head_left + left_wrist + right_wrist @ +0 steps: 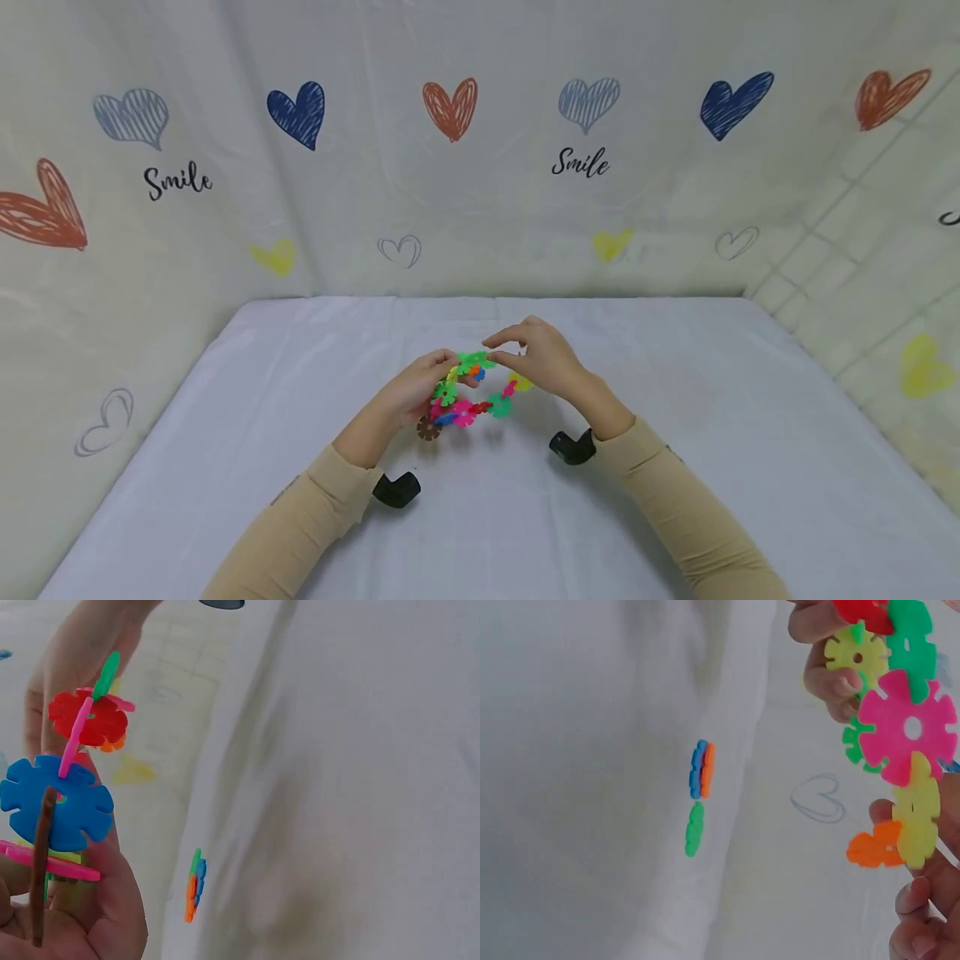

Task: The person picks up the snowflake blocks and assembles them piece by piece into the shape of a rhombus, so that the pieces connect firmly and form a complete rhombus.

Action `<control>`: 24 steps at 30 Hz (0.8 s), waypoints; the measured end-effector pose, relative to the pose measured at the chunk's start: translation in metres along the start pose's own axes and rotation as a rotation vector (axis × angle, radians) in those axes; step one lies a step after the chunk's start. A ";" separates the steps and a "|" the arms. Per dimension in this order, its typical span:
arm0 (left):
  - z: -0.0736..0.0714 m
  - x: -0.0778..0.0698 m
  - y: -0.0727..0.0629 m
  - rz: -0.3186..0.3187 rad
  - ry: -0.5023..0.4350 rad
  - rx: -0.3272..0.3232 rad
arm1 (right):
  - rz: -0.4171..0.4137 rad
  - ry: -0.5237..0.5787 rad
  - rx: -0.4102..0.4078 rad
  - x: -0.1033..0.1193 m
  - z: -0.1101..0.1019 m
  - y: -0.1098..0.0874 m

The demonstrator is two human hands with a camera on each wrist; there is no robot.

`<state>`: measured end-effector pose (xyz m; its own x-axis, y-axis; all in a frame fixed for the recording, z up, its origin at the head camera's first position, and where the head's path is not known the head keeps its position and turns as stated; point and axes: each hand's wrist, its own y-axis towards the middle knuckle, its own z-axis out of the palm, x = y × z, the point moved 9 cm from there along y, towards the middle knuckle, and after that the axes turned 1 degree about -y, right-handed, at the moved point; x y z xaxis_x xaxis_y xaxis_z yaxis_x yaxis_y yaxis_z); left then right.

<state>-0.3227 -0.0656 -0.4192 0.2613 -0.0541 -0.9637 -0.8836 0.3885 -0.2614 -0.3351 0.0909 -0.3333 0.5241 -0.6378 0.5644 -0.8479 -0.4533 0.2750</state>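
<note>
A chain of linked flower-shaped plastic discs (pixel 464 412) in several bright colours hangs between both hands in the head view. My left hand (pixel 420 385) grips its left part, where green and yellow discs show by the fingers and a brown disc (pixel 429 428) hangs below. My right hand (pixel 546 358) is at the right end, near a yellow disc (pixel 521 382); its thumb and index finger point left. In the right wrist view, right-hand fingers (pixel 919 937) curl about the chain's yellow disc (pixel 916 814) and orange disc (pixel 876 844); their exact contact is partly hidden.
Loose blue (pixel 697 770), orange (pixel 708 771) and green (pixel 694 829) discs lie on the white-covered table (pixel 480 533) beyond the chain. A pale curtain (pixel 480 192) printed with hearts stands behind the table. Black wrist cameras (pixel 573 447) sit beside the sleeves.
</note>
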 end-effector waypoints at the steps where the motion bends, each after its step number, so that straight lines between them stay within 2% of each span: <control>1: -0.004 0.000 -0.001 -0.003 0.003 -0.020 | 0.015 0.029 -0.008 -0.003 -0.003 0.001; 7: -0.020 -0.005 -0.006 0.014 0.040 -0.092 | 0.103 0.144 -0.048 -0.021 -0.015 0.006; 11: -0.027 -0.010 -0.009 0.035 0.074 -0.118 | 0.130 0.168 -0.045 -0.031 -0.014 0.010; 15: -0.032 -0.013 -0.009 0.047 0.065 -0.151 | 0.218 0.193 -0.037 -0.053 -0.006 0.015; 18: -0.035 -0.014 -0.007 0.061 0.030 -0.171 | 0.315 0.205 0.034 -0.073 0.011 0.020; 21: -0.036 -0.018 -0.006 0.078 0.003 -0.191 | 0.397 0.199 0.167 -0.086 0.034 0.025; 24: -0.035 -0.020 -0.004 0.088 -0.026 -0.204 | 0.443 0.171 0.278 -0.091 0.052 0.028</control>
<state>-0.3380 -0.0982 -0.4009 0.1869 -0.0033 -0.9824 -0.9631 0.1965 -0.1839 -0.4027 0.1037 -0.4168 0.0813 -0.7057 0.7039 -0.9191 -0.3263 -0.2209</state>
